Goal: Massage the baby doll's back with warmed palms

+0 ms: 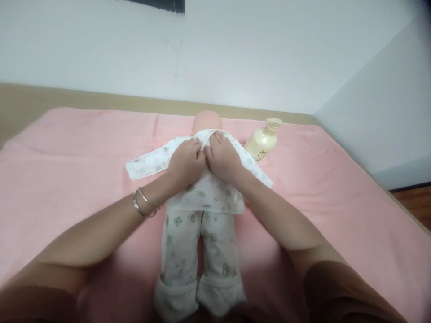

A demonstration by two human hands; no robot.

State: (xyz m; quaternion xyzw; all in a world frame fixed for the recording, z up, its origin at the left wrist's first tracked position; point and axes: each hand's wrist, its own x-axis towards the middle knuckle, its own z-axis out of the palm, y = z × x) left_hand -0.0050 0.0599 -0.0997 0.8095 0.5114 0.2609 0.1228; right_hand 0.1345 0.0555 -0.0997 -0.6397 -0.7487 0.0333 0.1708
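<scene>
A baby doll (208, 120) lies stretched out on a pink cloth, its bald head at the far end and its face not visible. It wears a white printed shirt (202, 197) with long sleeves spread to both sides, and matching trousers (182, 242) with turned-up cuffs. My left hand (186, 162) and my right hand (224, 157) meet at the upper middle of the shirt, just below the neckline. Their fingers are bent onto the fabric and the thumbs are close together. What lies under the fingertips is hidden.
The pink cloth (84, 179) covers a bed or table with a tan edge (114, 99) along the white wall. A pale yellow pump bottle (261, 142) is beside the doll's right-hand sleeve in view. A dark object (168, 4) shows at the top of the wall.
</scene>
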